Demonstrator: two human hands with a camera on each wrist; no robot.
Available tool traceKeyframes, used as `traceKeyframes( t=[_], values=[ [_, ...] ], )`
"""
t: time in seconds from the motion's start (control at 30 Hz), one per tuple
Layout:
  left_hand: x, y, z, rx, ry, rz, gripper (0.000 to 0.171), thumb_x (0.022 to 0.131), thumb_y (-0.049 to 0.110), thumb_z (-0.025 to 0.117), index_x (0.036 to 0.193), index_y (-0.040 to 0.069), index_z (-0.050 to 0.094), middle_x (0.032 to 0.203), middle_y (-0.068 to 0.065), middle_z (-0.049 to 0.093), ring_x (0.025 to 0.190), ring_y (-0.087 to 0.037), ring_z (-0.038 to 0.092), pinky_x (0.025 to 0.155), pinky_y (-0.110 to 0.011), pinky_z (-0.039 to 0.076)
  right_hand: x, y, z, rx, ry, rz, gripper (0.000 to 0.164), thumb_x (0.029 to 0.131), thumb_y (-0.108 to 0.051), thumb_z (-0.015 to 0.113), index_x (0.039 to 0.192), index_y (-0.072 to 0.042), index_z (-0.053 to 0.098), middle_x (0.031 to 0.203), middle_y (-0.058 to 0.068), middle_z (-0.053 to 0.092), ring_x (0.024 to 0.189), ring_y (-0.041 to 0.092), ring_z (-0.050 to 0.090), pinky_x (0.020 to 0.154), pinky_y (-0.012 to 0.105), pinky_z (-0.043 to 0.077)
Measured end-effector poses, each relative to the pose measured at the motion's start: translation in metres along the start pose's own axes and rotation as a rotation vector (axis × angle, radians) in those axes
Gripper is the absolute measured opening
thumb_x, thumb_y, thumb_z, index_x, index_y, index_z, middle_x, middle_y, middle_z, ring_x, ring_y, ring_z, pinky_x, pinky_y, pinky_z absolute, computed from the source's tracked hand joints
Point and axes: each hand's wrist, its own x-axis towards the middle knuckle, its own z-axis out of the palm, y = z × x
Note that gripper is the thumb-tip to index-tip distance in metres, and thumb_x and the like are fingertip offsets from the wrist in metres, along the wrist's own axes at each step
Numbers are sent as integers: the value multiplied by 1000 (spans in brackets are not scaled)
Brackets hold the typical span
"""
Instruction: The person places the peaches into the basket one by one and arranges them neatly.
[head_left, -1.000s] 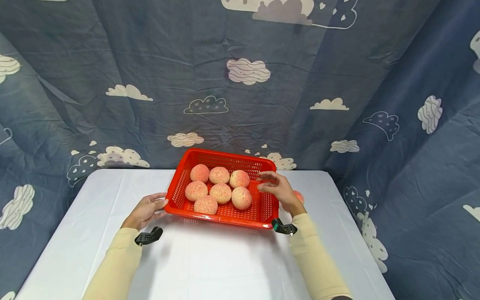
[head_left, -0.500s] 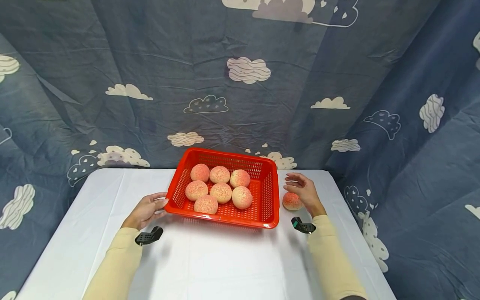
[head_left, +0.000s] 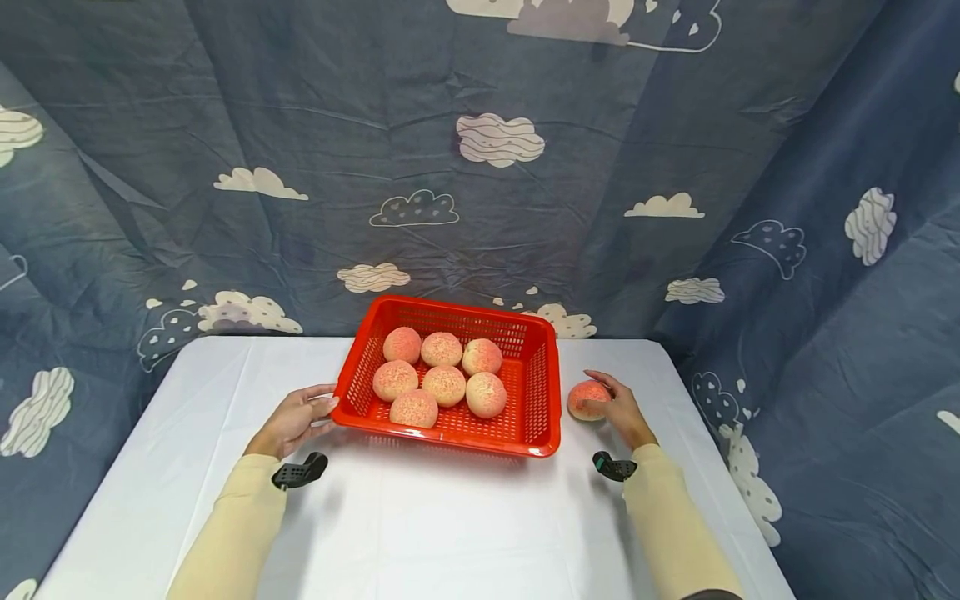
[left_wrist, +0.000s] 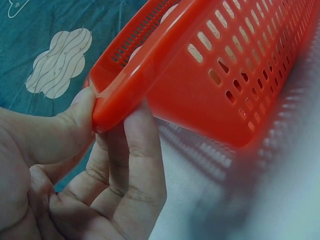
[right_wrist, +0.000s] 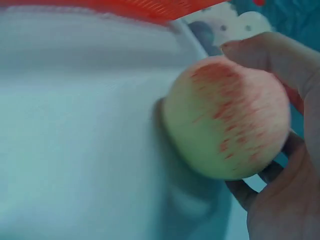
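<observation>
My left hand pinches the front left corner of a red plastic basket, thumb above the rim and fingers beneath, as the left wrist view shows. Inside the basket lie several peaches, mostly toward its left and middle. To the right of the basket, my right hand is around a lone peach resting on the table. In the right wrist view the thumb lies along one side of this yellow and red peach, with the other fingers curled behind it, partly hidden.
A white cloth covers the table. Behind it and to the right hangs a dark blue curtain with a cloud pattern. The slotted basket wall stands between the two hands.
My right hand has moved from over the basket's right side, out to the right, and down onto the lone peach, and now grips it. The left hand and basket have stayed put.
</observation>
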Motion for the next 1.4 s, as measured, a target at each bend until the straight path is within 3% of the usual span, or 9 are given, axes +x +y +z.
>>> traceKeyframes(
  t=[0.23,0.7,0.93,1.17,1.4],
  values=[
    [1,-1,1,-4,4,-7,55,99,8,53,146,-7,29,111,-9,62,88,-11,64,88,-38,52,1,12,7,-59,49,12,77,79,0,72,146,-16,38,150,18,34,136,38,33,110,56,26],
    [-1,-1,-1,-21,-17,13,54,99,7,51,145,-8,27,100,-2,63,86,-10,64,84,-35,54,-11,-4,4,-36,152,-40,70,76,-6,77,136,-7,39,138,20,37,126,36,39,108,51,33],
    [-2,-1,-2,-24,-18,12,54,99,6,51,145,-9,28,96,0,63,84,-10,64,82,-33,55,-26,-22,-2,3,140,-126,64,82,-14,76,136,-7,43,138,15,40,124,30,40,104,45,37],
    [0,-1,-1,-6,0,5,54,99,8,52,145,-7,29,102,-4,63,85,-10,64,83,-34,54,-44,-52,-3,88,151,-209,58,83,-13,76,132,-7,47,128,8,47,111,16,47,87,17,45],
    [1,-1,1,-3,4,4,54,99,9,53,146,-7,29,103,-5,63,85,-11,64,83,-34,54,-64,-83,5,166,60,-266,58,85,-11,74,134,-4,45,127,10,48,105,15,52,83,18,49]
  ],
)
